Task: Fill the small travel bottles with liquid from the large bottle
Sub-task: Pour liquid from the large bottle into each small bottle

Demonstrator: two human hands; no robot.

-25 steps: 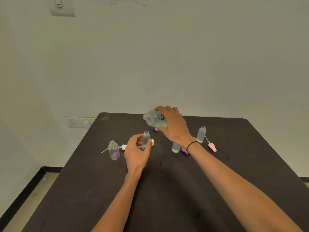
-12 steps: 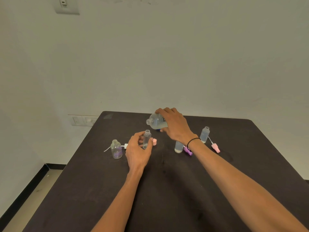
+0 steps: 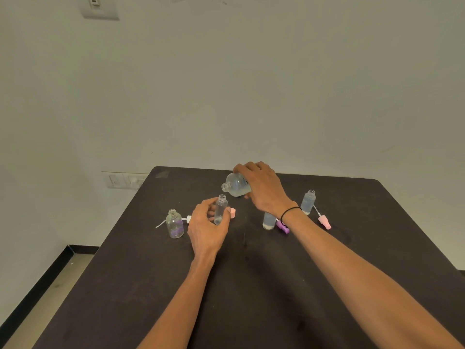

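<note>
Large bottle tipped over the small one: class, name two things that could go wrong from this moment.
1. The large bottle, tilted in the right hand, has a wider mouth than the slim bottle the left hand holds; liquid may spill onto the table.
2. The right wrist hangs over an open, part-filled bottle; it could knock it over.

At frame centre, a dark brown table (image 3: 251, 285) carries clear bottles (image 3: 308, 201); pink caps (image 3: 324, 221) lie right, a purple cap (image 3: 282, 226) beside them. A black band (image 3: 289, 212) circles one wrist.

Bare forearms, no sleeves, thin black band (image 3: 289, 212) on right wrist
</note>
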